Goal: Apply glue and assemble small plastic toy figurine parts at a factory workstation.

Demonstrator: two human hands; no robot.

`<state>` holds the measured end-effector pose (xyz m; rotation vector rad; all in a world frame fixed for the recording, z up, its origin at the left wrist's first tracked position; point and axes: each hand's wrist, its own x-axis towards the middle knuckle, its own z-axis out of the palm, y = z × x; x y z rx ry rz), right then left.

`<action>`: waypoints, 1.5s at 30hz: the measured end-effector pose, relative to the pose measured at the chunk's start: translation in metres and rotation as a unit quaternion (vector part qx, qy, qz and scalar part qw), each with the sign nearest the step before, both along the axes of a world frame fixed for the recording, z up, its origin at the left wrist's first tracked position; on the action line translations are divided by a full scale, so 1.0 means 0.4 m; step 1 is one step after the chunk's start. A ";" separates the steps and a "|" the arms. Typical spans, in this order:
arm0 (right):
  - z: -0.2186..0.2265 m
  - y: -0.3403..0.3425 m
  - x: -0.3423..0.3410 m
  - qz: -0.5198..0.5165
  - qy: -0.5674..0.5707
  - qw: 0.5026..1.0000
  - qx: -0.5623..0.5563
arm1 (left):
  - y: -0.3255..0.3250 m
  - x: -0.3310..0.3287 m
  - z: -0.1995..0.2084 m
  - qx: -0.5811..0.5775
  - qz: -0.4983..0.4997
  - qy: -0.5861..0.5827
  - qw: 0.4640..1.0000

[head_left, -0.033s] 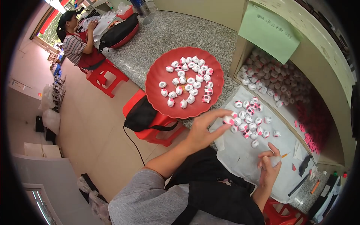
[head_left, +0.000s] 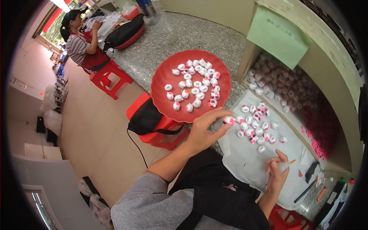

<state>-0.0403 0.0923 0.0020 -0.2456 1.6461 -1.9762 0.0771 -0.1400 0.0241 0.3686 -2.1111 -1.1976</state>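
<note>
Green note (head_left: 279, 40): writing too blurred to read; right hand (head_left: 275, 174) partly hides translucent object (head_left: 283, 166).

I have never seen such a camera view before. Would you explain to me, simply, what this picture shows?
There is no machine: a person's bare left hand and right hand work, viewed downward through a head-worn fisheye camera, which bends straight edges. The left pinches a small, rounded white-and-pink piece; the right holds a translucent whitish object, partly hidden. On the speckled grey counter lie a round red scalloped tray and a whitish sheet, both bearing similar pieces.
</note>
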 end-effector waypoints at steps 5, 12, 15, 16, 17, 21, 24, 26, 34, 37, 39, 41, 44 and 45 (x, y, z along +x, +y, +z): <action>-0.032 0.050 -0.019 -0.056 0.011 0.998 0.006 | -0.051 0.030 -0.017 0.002 0.052 0.004 0.999; -0.012 0.048 -0.011 -0.028 -0.010 1.000 0.000 | -0.087 0.060 -0.014 -0.048 0.105 -0.004 0.993; -0.010 0.040 -0.013 -0.046 -0.025 0.999 0.012 | -0.095 0.058 -0.008 -0.139 0.150 -0.035 0.978; -0.015 0.042 -0.017 -0.040 -0.025 0.999 0.009 | -0.100 0.056 -0.011 -0.140 0.152 -0.036 0.978; -0.015 0.043 -0.014 -0.034 -0.027 0.999 0.007 | -0.105 0.056 -0.014 -0.159 0.144 -0.053 0.975; -0.009 0.047 -0.002 -0.045 -0.036 0.998 0.012 | -0.117 0.066 -0.015 -0.190 0.123 -0.096 0.969; -0.024 0.071 0.001 -0.015 -0.027 1.000 0.002 | -0.118 0.063 -0.016 -0.202 0.109 -0.099 0.968; -0.033 0.066 0.012 -0.065 0.007 0.998 -0.010 | -0.123 0.047 -0.013 -0.194 0.093 -0.121 0.969; 0.151 0.077 0.053 0.061 0.067 0.955 -0.283 | -0.115 0.034 0.026 -0.255 0.101 -0.243 0.930; 0.274 0.029 0.021 0.205 0.128 0.854 -0.460 | -0.071 -0.037 0.043 -0.289 0.114 -0.180 0.933; 0.318 0.005 0.007 0.374 0.170 0.674 -0.614 | -0.012 -0.100 0.081 -0.285 0.037 -0.139 0.948; 0.320 0.025 0.021 0.364 0.174 0.684 -0.608 | 0.040 -0.187 0.086 -0.322 -0.060 -0.101 0.939; 0.313 0.064 0.035 0.359 0.176 0.686 -0.608 | 0.079 -0.327 0.054 -0.355 -0.083 -0.043 0.930; 0.307 0.072 0.049 0.355 0.172 0.685 -0.613 | 0.083 -0.365 0.033 -0.356 -0.086 -0.022 0.930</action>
